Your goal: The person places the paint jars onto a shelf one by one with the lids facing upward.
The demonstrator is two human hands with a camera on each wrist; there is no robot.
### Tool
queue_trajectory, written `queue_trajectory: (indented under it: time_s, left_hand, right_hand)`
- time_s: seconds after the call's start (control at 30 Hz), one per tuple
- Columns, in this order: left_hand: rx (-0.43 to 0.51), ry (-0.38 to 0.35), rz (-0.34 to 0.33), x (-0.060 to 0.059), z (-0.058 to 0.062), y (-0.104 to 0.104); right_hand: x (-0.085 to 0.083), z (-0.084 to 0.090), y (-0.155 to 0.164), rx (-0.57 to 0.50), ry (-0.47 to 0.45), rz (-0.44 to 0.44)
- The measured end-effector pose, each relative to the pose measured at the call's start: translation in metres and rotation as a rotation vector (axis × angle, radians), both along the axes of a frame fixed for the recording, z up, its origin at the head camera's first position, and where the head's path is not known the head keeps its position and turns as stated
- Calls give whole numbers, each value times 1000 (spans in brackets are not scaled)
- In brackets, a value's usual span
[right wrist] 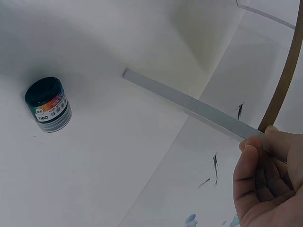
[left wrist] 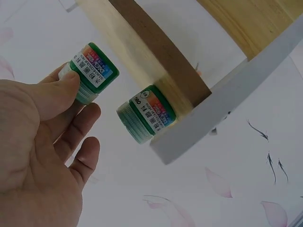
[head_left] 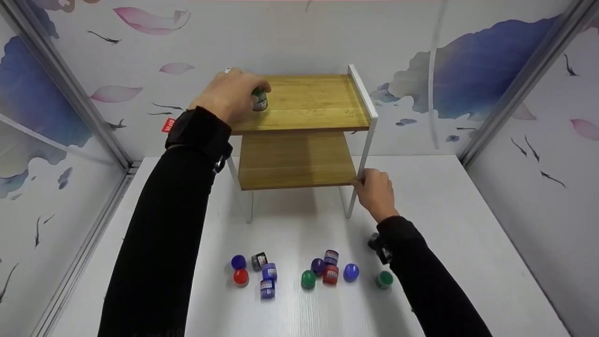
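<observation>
A small green paint jar (left wrist: 93, 71) is gripped by the left hand (head_left: 230, 96), with the thumb and fingers (left wrist: 57, 97) curled round it, at the left end of the top shelf (head_left: 309, 100) of a two-level wooden rack (head_left: 299, 159). In the head view the jar (head_left: 259, 99) is seen just at the fingertips, over the wooden board near its front left corner. In the left wrist view a second green jar (left wrist: 147, 113) is seen standing on the same board, just beside the held one and close to the white frame edge.

The white front right leg (head_left: 362, 157) of the rack is held by the right hand (head_left: 374, 192), its fingers (right wrist: 253, 156) wrapped round the metal bar at the level of the lower shelf (head_left: 295, 161). The rack stands toward the back edge of the white table (head_left: 468, 224).

Along the front of the table, loose jars are laid out in two clusters. In the left cluster a blue jar (head_left: 238, 261), a red jar (head_left: 241, 277), a black jar (head_left: 259, 260) and two violet jars (head_left: 268, 280) are found. In the right cluster a green-capped jar (head_left: 308, 279), a red one (head_left: 330, 274), purple and blue ones (head_left: 351, 272) are gathered, with another green jar (head_left: 384, 280) set apart beside the right sleeve (head_left: 421, 271). In the right wrist view a dark-capped jar (right wrist: 49, 105) is seen standing alone on the table.
</observation>
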State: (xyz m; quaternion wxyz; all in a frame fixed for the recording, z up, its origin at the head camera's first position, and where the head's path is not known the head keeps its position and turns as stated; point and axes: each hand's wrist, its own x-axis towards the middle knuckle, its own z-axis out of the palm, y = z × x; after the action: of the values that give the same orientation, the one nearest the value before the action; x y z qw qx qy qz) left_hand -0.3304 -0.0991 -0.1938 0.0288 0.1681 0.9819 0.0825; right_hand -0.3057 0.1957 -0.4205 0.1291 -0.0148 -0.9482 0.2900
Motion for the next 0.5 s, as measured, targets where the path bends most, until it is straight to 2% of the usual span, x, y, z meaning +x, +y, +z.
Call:
queue_trajectory:
  time_s: [0.2, 0.5]
  left_hand:
    - [-33, 38, 27, -7, -9, -5]
    - [-73, 69, 11, -12, -17, -6]
  right_hand:
    - [0, -1, -1, 4, 2, 16]
    - [3, -3, 0, -2, 2, 9]
